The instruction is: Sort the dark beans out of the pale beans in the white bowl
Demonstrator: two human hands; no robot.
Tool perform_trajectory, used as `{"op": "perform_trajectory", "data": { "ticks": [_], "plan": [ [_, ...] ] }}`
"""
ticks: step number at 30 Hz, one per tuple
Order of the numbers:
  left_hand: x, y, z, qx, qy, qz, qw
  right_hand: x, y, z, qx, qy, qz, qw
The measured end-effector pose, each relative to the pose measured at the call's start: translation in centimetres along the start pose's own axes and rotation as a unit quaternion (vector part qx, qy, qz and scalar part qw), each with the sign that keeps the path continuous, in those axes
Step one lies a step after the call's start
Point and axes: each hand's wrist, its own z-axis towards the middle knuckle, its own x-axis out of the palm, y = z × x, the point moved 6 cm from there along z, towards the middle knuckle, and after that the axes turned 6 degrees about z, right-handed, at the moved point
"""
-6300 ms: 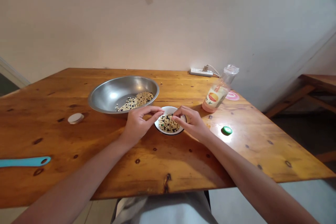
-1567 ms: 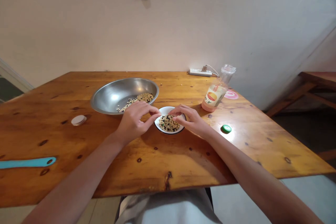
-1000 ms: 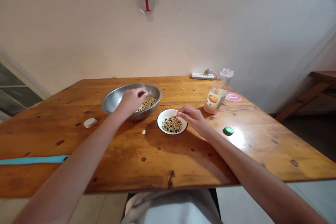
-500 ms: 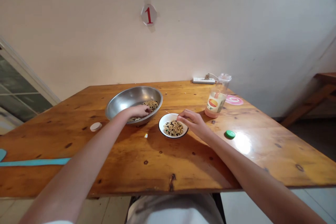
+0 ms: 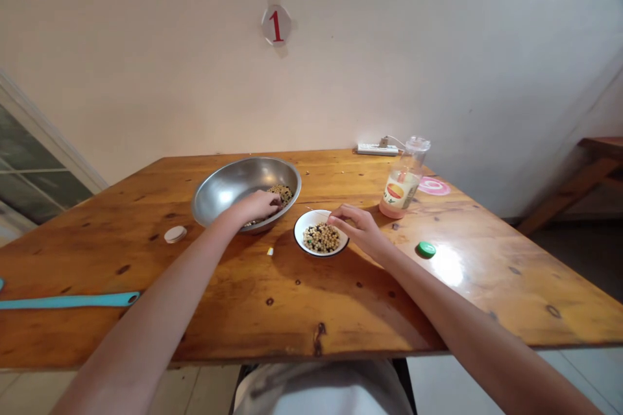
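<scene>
A tilted steel basin [image 5: 221, 188] holds a heap of small tan and dark beads [image 5: 281, 192]. My left hand [image 5: 263, 205] reaches down into it with curled fingers; the fingertips are against the beads and what they pinch is hidden. To the right, a small white bowl [image 5: 300, 227] with a dark rim contains more tan and black beads [image 5: 322, 238] and a green speck. My right hand [image 5: 357, 224] is at this bowl's right rim, thumb and fingers pinched together on a thin string [image 5: 316, 211] that runs left over the bowl.
A clear labelled bottle [image 5: 403, 181] stands right of the bowl, near a green cap [image 5: 426, 249] and a pink disc [image 5: 434, 186]. Left are a pale round lid [image 5: 175, 234] and a turquoise handle [image 5: 73, 301]. A power strip [image 5: 378, 149] lies by the wall.
The basin's left side has shifted slightly left and up, and my left hand has moved a little within it. My right hand stays in place at the small bowl.
</scene>
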Motion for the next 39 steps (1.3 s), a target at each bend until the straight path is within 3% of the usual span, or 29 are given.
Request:
{"op": "perform_trajectory", "data": {
  "ticks": [8,14,23,27,29,30,34,39],
  "plan": [
    [-2.0,-0.3,-0.2,-0.014,-0.054,0.028,0.998,-0.1,0.1,0.0,0.004,0.000,0.000,1.000],
    [-2.2,0.5,0.5,-0.028,-0.101,0.051,0.993,0.0,-0.1,0.0,0.010,0.002,0.003,1.000],
    [-3.4,0.9,-0.2,-0.021,-0.212,0.040,0.976,0.0,-0.1,0.0,0.030,0.005,0.025,0.999],
    [-5.1,-1.2,-2.9,-0.026,-0.330,0.012,0.943,-0.2,-1.0,0.0,0.091,-0.029,0.116,0.989],
    [-5.9,-3.2,-5.7,0.017,-0.462,-0.037,0.886,-0.5,-1.6,-0.1,0.134,-0.068,0.185,0.971],
    [-5.8,-4.4,-6.8,0.045,-0.488,-0.050,0.871,-0.7,-1.7,-0.2,0.148,-0.086,0.211,0.962],
    [-4.2,-7.9,-9.5,0.119,-0.501,-0.127,0.848,-0.8,-1.2,-0.2,0.152,-0.081,0.228,0.958],
    [-2.7,-8.9,-9.7,0.146,-0.464,-0.200,0.850,-0.7,0.0,-0.2,0.105,-0.034,0.219,0.969]
  ]
}}
